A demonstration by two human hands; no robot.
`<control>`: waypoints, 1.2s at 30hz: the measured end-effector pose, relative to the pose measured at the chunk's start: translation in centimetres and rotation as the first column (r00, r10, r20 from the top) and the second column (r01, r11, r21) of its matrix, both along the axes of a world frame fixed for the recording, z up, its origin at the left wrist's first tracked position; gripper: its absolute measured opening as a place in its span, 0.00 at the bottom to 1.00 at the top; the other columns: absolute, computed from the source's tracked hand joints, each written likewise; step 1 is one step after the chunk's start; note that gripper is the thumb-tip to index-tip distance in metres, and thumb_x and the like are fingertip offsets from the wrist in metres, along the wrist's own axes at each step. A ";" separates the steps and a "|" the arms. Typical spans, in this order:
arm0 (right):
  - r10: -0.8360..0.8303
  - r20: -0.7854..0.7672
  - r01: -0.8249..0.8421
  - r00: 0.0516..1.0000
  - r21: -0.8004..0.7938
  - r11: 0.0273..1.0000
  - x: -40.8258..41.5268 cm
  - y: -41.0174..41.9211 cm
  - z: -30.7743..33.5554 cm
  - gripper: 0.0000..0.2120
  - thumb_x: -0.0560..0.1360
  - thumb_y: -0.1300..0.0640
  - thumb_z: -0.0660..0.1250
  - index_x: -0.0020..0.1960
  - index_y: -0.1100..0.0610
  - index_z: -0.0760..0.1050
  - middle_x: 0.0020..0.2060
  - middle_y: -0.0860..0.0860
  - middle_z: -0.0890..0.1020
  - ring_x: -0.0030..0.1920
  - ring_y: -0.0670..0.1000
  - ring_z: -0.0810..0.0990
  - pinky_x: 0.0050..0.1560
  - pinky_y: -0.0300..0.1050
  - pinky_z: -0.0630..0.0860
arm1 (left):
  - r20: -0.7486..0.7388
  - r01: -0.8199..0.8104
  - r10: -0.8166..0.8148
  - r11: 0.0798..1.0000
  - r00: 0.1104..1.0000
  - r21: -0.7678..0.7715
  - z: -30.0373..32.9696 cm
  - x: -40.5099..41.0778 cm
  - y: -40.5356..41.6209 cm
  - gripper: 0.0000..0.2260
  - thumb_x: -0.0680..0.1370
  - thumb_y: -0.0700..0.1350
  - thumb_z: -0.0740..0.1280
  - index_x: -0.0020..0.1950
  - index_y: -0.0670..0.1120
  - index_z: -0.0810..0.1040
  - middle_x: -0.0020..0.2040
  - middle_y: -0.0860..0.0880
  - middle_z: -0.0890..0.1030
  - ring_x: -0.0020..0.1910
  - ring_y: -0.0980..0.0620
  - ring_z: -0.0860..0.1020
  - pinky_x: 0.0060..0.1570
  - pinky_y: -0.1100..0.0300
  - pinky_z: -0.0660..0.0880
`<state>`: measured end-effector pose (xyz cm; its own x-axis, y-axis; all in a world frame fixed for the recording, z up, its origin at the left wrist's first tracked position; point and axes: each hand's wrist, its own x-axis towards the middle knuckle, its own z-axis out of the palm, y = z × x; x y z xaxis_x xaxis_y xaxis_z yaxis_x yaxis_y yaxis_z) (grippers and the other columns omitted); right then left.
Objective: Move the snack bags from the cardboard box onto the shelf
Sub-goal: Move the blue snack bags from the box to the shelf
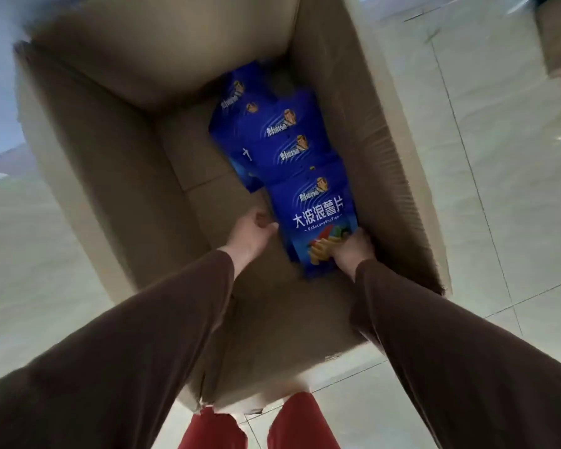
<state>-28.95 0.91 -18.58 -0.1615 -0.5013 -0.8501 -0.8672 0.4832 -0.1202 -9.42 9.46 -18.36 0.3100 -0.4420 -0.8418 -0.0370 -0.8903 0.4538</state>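
Note:
A tall open cardboard box stands on the floor below me. Several blue snack bags lie in a row along its right inner wall. My right hand grips the lower right corner of the nearest blue bag, its fingers curled round the edge. My left hand is inside the box at that bag's left edge, fingers curled toward it; the thumb tip touches the bag. Whether it holds the bag is unclear. The shelf is out of view.
Pale tiled floor surrounds the box. Another cardboard box shows at the upper right corner. My red trouser legs stand just before the box's near wall. The left half of the box bottom is bare cardboard.

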 end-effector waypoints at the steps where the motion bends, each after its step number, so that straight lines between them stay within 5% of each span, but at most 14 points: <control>1: 0.014 -0.008 -0.015 1.000 -0.021 1.000 0.0 0.2 -0.9 0.48 0.65 0.48 0.82 0.77 0.60 0.61 0.71 0.58 0.71 0.71 0.60 0.71 0.72 0.52 0.68 | -0.013 -0.018 0.018 1.000 1.000 0.004 -0.9 -0.2 -0.3 0.20 0.80 0.49 0.69 0.70 0.46 0.72 0.62 0.48 0.79 0.60 0.48 0.78 0.62 0.51 0.76; 5: -0.008 0.007 0.008 1.000 -0.047 0.999 -0.3 0.5 -3.4 0.55 0.63 0.49 0.83 0.80 0.56 0.55 0.76 0.56 0.66 0.76 0.59 0.64 0.77 0.57 0.62 | -0.128 -0.108 0.110 0.994 0.986 0.019 -3.1 -0.7 -1.5 0.21 0.80 0.45 0.69 0.72 0.44 0.69 0.60 0.48 0.76 0.58 0.51 0.75 0.51 0.61 0.71; 12: 0.027 0.055 -0.024 0.998 -0.059 0.998 0.0 0.3 -5.4 0.51 0.63 0.45 0.82 0.77 0.56 0.60 0.74 0.56 0.66 0.75 0.59 0.65 0.75 0.58 0.64 | -0.141 -0.278 0.264 0.957 0.954 -0.086 -5.5 -0.4 -2.7 0.36 0.74 0.43 0.77 0.77 0.45 0.62 0.74 0.46 0.71 0.70 0.48 0.71 0.68 0.51 0.71; 15: -0.022 0.109 0.032 0.994 -0.087 0.996 0.5 0.2 -5.9 0.47 0.61 0.45 0.83 0.73 0.55 0.64 0.69 0.55 0.73 0.70 0.58 0.71 0.71 0.57 0.70 | -0.312 -0.329 0.306 0.944 0.899 -0.023 -6.1 -0.1 -3.6 0.28 0.76 0.42 0.75 0.73 0.43 0.69 0.67 0.46 0.79 0.59 0.50 0.79 0.51 0.61 0.78; 17: -0.071 0.152 0.080 0.986 -0.050 0.996 1.3 0.2 -6.0 0.45 0.64 0.47 0.83 0.73 0.53 0.64 0.66 0.52 0.76 0.67 0.55 0.75 0.66 0.53 0.72 | -0.273 -0.326 0.314 0.945 0.909 0.004 -6.2 0.4 -3.8 0.20 0.77 0.42 0.73 0.67 0.39 0.76 0.61 0.46 0.82 0.51 0.51 0.81 0.42 0.66 0.76; 21: -0.183 0.298 0.173 0.937 0.062 0.983 4.0 1.0 -6.0 0.32 0.68 0.54 0.81 0.69 0.53 0.73 0.59 0.50 0.82 0.61 0.53 0.81 0.64 0.55 0.77 | -0.189 -0.436 0.424 0.899 0.886 -0.030 -5.9 2.3 -3.3 0.11 0.79 0.41 0.71 0.59 0.38 0.79 0.55 0.43 0.84 0.47 0.48 0.83 0.46 0.57 0.80; 26: -0.306 0.365 0.308 0.879 0.054 0.950 5.6 2.2 -6.2 0.38 0.65 0.53 0.83 0.70 0.53 0.70 0.62 0.53 0.82 0.60 0.56 0.82 0.62 0.63 0.79 | -0.163 -0.492 0.476 0.868 0.864 -0.073 -4.6 4.1 -1.8 0.14 0.77 0.44 0.74 0.59 0.41 0.77 0.52 0.48 0.84 0.49 0.49 0.84 0.50 0.54 0.82; 30: -0.413 0.314 0.413 0.855 0.072 0.908 4.3 1.8 -4.9 0.28 0.69 0.55 0.81 0.63 0.52 0.72 0.59 0.53 0.82 0.56 0.54 0.82 0.51 0.55 0.83 | -0.214 -0.422 0.415 0.907 0.884 0.018 -4.9 4.5 -0.9 0.20 0.76 0.47 0.74 0.64 0.42 0.73 0.57 0.48 0.82 0.52 0.51 0.81 0.56 0.53 0.78; 33: -0.513 0.266 0.472 0.817 0.204 0.858 2.6 1.3 -4.1 0.17 0.73 0.60 0.78 0.58 0.55 0.75 0.51 0.53 0.83 0.46 0.52 0.83 0.33 0.43 0.81 | -0.254 -0.335 0.346 0.938 0.903 0.088 -5.3 3.8 -1.1 0.20 0.77 0.44 0.74 0.66 0.43 0.74 0.58 0.47 0.81 0.49 0.53 0.80 0.47 0.58 0.76; 36: -0.538 0.245 0.494 0.806 0.221 0.841 1.6 1.2 -3.5 0.18 0.73 0.58 0.78 0.59 0.58 0.77 0.43 0.51 0.81 0.39 0.50 0.82 0.22 0.38 0.78 | -0.246 -0.294 0.323 0.944 0.914 0.148 -5.6 2.7 -1.5 0.18 0.77 0.42 0.73 0.65 0.41 0.76 0.59 0.44 0.82 0.51 0.49 0.79 0.46 0.59 0.74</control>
